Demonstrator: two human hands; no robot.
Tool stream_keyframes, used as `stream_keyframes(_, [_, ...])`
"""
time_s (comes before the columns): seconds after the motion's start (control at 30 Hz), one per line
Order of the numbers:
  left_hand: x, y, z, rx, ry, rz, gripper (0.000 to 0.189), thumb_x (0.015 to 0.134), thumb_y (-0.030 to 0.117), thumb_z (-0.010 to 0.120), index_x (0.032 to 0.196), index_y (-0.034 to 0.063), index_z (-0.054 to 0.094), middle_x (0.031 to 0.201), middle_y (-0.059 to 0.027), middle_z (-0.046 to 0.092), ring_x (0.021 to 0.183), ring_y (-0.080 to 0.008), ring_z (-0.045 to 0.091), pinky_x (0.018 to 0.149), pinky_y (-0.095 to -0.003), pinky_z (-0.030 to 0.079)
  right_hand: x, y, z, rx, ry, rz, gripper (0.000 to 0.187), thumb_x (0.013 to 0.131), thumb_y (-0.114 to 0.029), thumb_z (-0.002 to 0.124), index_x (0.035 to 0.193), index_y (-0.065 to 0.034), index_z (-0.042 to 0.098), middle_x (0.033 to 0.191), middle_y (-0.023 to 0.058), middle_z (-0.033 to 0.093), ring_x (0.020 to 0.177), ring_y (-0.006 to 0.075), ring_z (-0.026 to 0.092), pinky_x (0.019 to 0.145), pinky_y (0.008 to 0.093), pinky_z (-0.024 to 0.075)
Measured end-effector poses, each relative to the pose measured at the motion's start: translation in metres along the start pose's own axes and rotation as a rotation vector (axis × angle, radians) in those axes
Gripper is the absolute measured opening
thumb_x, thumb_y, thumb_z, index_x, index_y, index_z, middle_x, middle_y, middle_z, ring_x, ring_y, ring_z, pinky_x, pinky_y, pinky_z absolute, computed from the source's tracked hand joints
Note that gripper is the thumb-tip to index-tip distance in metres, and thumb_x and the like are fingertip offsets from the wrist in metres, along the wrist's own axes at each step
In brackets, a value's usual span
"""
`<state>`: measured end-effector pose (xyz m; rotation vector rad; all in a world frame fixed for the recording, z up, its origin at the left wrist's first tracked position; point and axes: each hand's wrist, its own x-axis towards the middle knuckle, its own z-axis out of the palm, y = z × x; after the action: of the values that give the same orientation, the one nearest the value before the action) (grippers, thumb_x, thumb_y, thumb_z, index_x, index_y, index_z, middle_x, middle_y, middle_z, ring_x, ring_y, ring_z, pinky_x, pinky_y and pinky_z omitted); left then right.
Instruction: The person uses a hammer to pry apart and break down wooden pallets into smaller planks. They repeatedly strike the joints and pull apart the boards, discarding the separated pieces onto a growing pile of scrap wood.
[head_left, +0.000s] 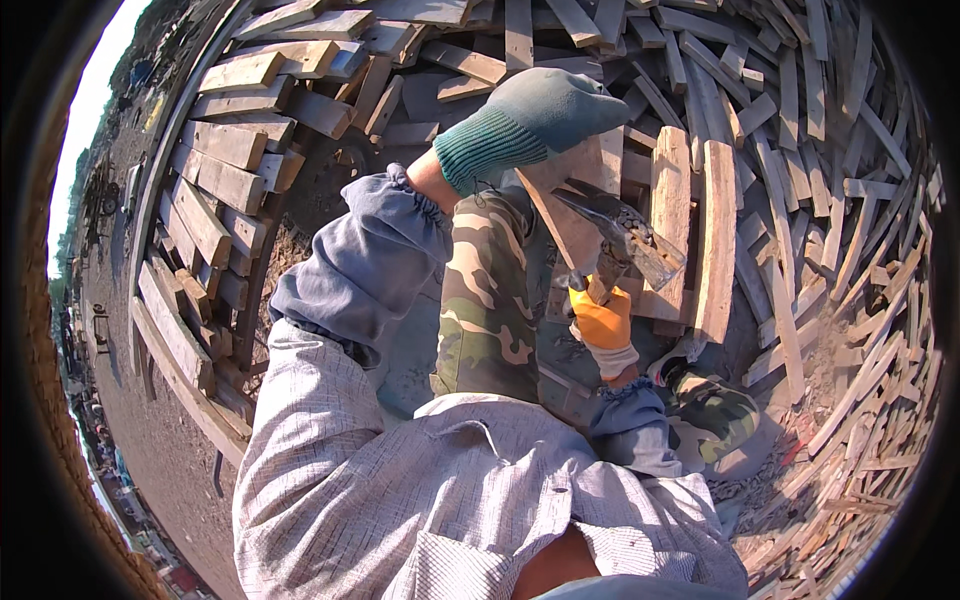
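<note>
My right hand (604, 319), in an orange glove with a pale cuff, grips the handle of a claw hammer (626, 234). The worn metal head lies above the fist, its claw pointing to the upper left. My left hand (559, 111), in a grey-green knit glove, is curled over the far end of a wide wooden board (566, 199). Its fingers are mostly hidden beneath the glove's back. The board is tilted, with one long edge facing me, and the hammer head overlaps it in view. Two thick timber pieces (670, 202) lie just right of the hammer.
My camouflage-clad knee (487, 300) rises beside the board. Stacked planks (225, 161) fill a rack at left, with a dirt roadway (124, 360) beyond. Loose scrap wood (795, 112) is heaped at the top and right. My shoe (667, 367) is near the timber's lower end.
</note>
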<state>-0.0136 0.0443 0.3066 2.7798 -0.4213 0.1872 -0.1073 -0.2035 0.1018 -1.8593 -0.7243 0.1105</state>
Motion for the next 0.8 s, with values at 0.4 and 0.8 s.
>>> stream_keyframes(0.4, [-0.021, -0.022, 0.004, -0.228, -0.010, -0.271, 0.040, 0.078, 0.038, 0.067, 0.103, 0.0076, 0.076, 0.097, -0.0167, 0.072, 0.088, -0.0355, 0.068, 0.081, -0.0410, 0.054, -0.095, 0.025, -0.102, -0.718, 0.048, -0.175, 0.010, 0.093, -0.010, 0.069, 0.102, -0.0105, 0.074, 0.073, 0.0123, 0.063, 0.064, 0.0320, 0.063, 0.052, 0.0398, 0.0423])
stream_keyframes(0.8, [-0.287, -0.020, -0.090, -0.638, 1.032, -0.505, 0.033, 0.089, 0.008, 0.075, 0.121, 0.0000, 0.073, 0.113, -0.0068, 0.075, 0.098, -0.0108, 0.067, 0.091, -0.0247, 0.052, -0.110, -0.048, -0.110, 0.175, 0.401, 0.648, 0.044, 0.095, -0.038, 0.068, 0.088, 0.0059, 0.073, 0.062, 0.0061, 0.063, 0.051, 0.0169, 0.060, 0.050, 0.0299, 0.0438])
